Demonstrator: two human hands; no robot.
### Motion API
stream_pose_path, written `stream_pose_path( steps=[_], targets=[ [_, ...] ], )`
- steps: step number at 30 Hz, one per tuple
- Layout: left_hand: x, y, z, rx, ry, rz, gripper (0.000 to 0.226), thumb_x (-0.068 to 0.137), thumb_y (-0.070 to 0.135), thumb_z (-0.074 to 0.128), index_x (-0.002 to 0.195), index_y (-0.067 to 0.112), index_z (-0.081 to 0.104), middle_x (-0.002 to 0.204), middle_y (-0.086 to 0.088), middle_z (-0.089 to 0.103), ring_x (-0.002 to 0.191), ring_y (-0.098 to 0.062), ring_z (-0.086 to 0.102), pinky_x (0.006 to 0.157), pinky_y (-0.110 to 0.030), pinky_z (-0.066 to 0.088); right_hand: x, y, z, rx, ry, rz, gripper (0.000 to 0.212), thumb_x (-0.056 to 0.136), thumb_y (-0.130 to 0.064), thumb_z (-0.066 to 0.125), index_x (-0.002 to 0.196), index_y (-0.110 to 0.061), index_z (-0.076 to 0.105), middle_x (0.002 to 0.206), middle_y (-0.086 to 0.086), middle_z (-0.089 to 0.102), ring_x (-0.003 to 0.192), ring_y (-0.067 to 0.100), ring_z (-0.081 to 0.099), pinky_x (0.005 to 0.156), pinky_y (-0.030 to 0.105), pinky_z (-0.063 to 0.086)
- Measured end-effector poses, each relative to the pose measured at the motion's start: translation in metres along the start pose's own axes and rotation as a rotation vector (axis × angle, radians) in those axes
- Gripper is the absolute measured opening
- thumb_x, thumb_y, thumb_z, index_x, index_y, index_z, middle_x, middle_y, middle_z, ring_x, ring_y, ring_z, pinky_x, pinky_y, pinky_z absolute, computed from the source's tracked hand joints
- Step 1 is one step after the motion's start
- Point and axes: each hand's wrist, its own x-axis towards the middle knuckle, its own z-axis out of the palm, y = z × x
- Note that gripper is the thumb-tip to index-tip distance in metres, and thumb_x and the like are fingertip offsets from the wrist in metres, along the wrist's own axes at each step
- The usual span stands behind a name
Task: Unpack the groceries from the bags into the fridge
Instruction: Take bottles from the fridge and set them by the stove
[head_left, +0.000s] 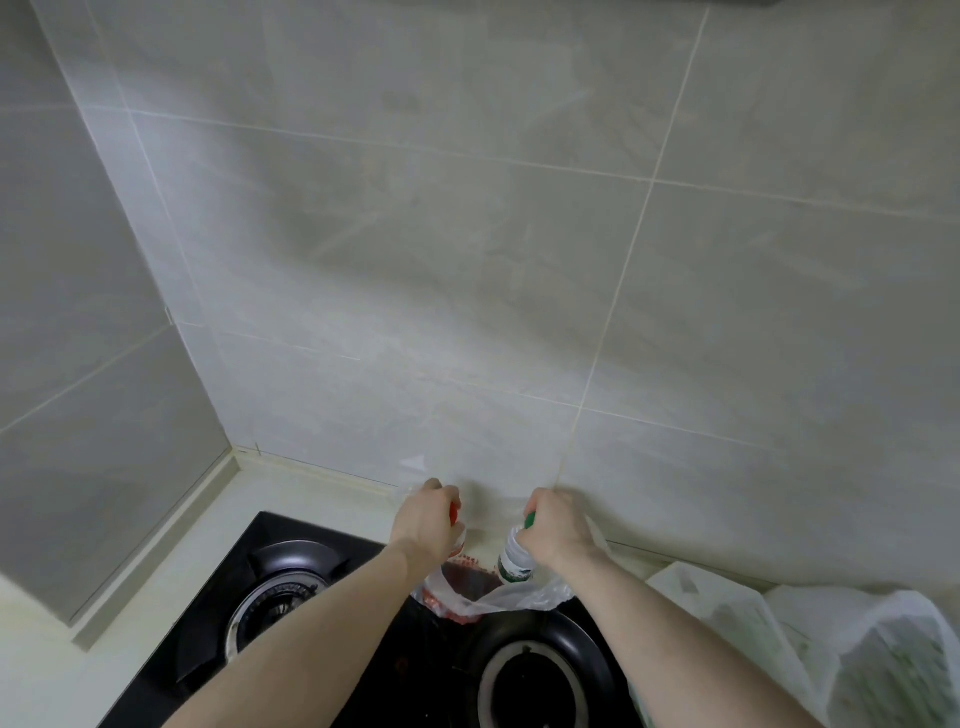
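From the head camera, both forearms reach forward over a black gas stove (291, 587) set into a pale table (171, 540) that runs along a grey tiled wall (467, 234).

The left hand (423, 522) is curled round the top of a bottle with a red cap (454, 512); only the cap and a sliver of the pale bottle below it show past the fingers, the rest being hidden behind the hand. The right hand (558, 527) is curled round the top of a second bottle (514, 558), white with a green label and a green cap (530, 519) that peeks out beside the thumb. This bottle hangs tilted, its base pointing down and to the left. Both bottles are held in the air, near each other but apart, just above the mouth of a thin clear plastic bag (519, 597).

That bag sits on the stove between the two burners, the left burner (280, 597) and the right burner (535, 675). Its rim is crumpled open, and something red and dark (462, 574) lies inside it; what it is cannot be told.

On the right, on the table beside the stove, stands another plastic bag (857, 649), whitish and cloudy, with greenish contents showing faintly through it. It touches or nearly touches the right forearm; the blur there keeps this unclear.
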Motion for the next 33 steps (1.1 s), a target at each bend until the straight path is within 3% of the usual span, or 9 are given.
stream_pose_path(
  steps=[3,5,7,10,15,20,25,29,33],
  targets=[
    [-0.009,-0.003,0.001,-0.032,0.019,0.011,0.018,0.094,0.015,0.066,0.111,0.02,0.068,0.113,0.004,0.056,0.092,-0.018,0.06,0.082,-0.026,0.05,-0.005,0.005,-0.005,0.014,-0.026,0.022,0.013,0.081,-0.008,0.062,0.082,-0.012,0.075,0.103,0.013,0.073,0.107,0.03,0.071,0.082,0.035,0.058],
    [-0.014,-0.006,-0.006,-0.053,0.058,0.026,0.019,0.094,0.014,0.065,0.111,0.022,0.069,0.113,0.007,0.058,0.095,-0.017,0.062,0.087,-0.027,0.052,-0.012,0.009,-0.008,0.038,-0.063,0.018,0.014,0.087,-0.012,0.065,0.086,-0.022,0.075,0.109,0.002,0.074,0.105,0.023,0.07,0.091,0.034,0.058],
    [-0.019,-0.004,-0.021,-0.103,0.116,0.052,0.02,0.093,0.016,0.065,0.11,0.024,0.07,0.111,0.009,0.06,0.095,-0.017,0.065,0.087,-0.029,0.054,-0.021,0.014,-0.009,0.08,-0.063,0.017,0.018,0.089,-0.013,0.065,0.083,-0.03,0.069,0.102,-0.006,0.07,0.1,0.018,0.068,0.091,0.033,0.057],
    [-0.032,0.001,-0.05,-0.168,0.204,0.134,0.019,0.09,0.018,0.07,0.108,0.025,0.071,0.105,0.013,0.061,0.087,-0.012,0.062,0.082,-0.026,0.053,-0.031,0.02,-0.012,0.148,-0.032,0.003,0.019,0.087,-0.01,0.065,0.081,-0.028,0.07,0.093,-0.013,0.064,0.095,0.012,0.066,0.087,0.029,0.057],
    [-0.082,-0.002,-0.104,-0.335,0.358,0.189,0.021,0.085,0.02,0.081,0.101,0.029,0.071,0.102,0.02,0.062,0.088,-0.002,0.062,0.08,-0.019,0.051,-0.06,0.015,-0.04,0.248,0.085,-0.053,0.016,0.082,-0.019,0.069,0.081,-0.035,0.069,0.107,-0.009,0.066,0.104,0.012,0.064,0.089,0.026,0.05],
    [-0.152,-0.001,-0.152,-0.419,0.467,0.187,0.018,0.086,0.024,0.082,0.099,0.032,0.072,0.099,0.02,0.065,0.086,-0.004,0.064,0.07,-0.012,0.047,-0.106,-0.012,-0.082,0.286,0.225,-0.221,0.018,0.082,-0.017,0.071,0.081,-0.036,0.072,0.1,-0.015,0.063,0.095,0.004,0.06,0.082,0.019,0.044],
    [-0.217,-0.009,-0.175,-0.442,0.409,0.136,0.022,0.084,0.023,0.083,0.093,0.038,0.07,0.096,0.017,0.066,0.072,-0.011,0.064,0.062,-0.013,0.047,-0.171,-0.038,-0.11,0.381,0.294,-0.322,0.018,0.081,-0.016,0.074,0.081,-0.035,0.074,0.093,-0.02,0.07,0.083,-0.005,0.062,0.072,0.007,0.04],
    [-0.258,-0.023,-0.172,-0.368,0.304,0.115,0.023,0.084,0.026,0.083,0.095,0.042,0.07,0.099,0.022,0.066,0.08,-0.01,0.065,0.065,-0.019,0.049,-0.221,-0.049,-0.113,0.426,0.25,-0.324,0.016,0.082,-0.018,0.075,0.082,-0.034,0.076,0.074,-0.034,0.065,0.063,-0.01,0.057,0.059,0.006,0.038],
    [-0.291,-0.026,-0.16,-0.29,0.213,0.125,0.021,0.085,0.034,0.081,0.095,0.047,0.068,0.099,0.023,0.064,0.079,-0.007,0.064,0.064,-0.017,0.046,-0.259,-0.05,-0.095,0.356,0.167,-0.319,0.016,0.081,-0.022,0.076,0.081,-0.038,0.075,0.089,-0.03,0.068,0.084,-0.006,0.063,0.068,0.01,0.042]
  ],
)
